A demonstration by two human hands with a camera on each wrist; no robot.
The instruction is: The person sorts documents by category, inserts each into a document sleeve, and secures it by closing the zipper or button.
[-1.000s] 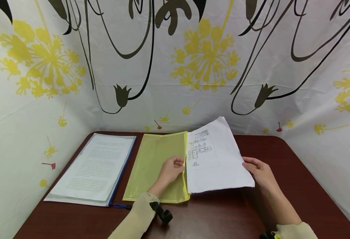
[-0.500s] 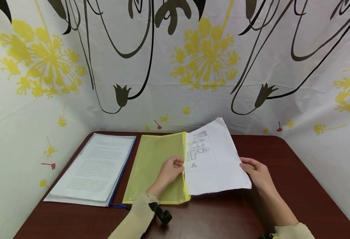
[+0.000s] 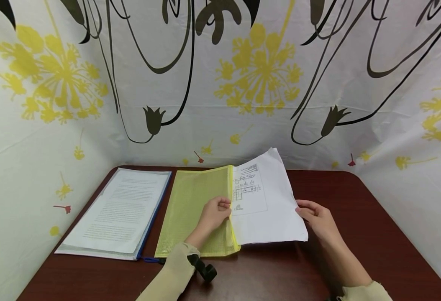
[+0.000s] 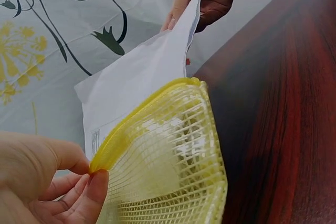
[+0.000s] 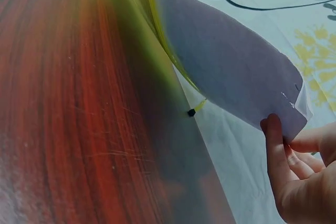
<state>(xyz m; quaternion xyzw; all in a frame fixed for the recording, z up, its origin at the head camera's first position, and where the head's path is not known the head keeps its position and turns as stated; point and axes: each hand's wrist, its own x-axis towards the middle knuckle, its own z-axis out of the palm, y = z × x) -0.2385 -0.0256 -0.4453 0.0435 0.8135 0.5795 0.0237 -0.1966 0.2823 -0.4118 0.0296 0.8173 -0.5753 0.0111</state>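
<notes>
A yellow mesh zipper pouch [image 3: 192, 209] lies on the table with its zipper side facing right. My left hand [image 3: 214, 215] pinches that zipper edge, thumb against fingers, as the left wrist view also shows on the yellow zipper [image 4: 113, 148]. White paper sheets [image 3: 267, 225] with a printed line drawing stand partly inside the pouch opening, the rest sticking out to the right and raised off the table. At their outer right edge my right hand [image 3: 318, 221] grips them between thumb and fingers. How far the sheets reach inside is hidden.
On the left of the brown table [image 3: 265, 276] lies a blue-edged folder with a printed page [image 3: 119, 213] on top. A blue cord [image 3: 152, 260] sticks out by its corner. Patterned white fabric [image 3: 220, 83] hangs behind and at both sides.
My right hand has moved left, sliding the sheets further into the yellow pouch. The left hand keeps its pinch on the zipper edge, nearly still.
</notes>
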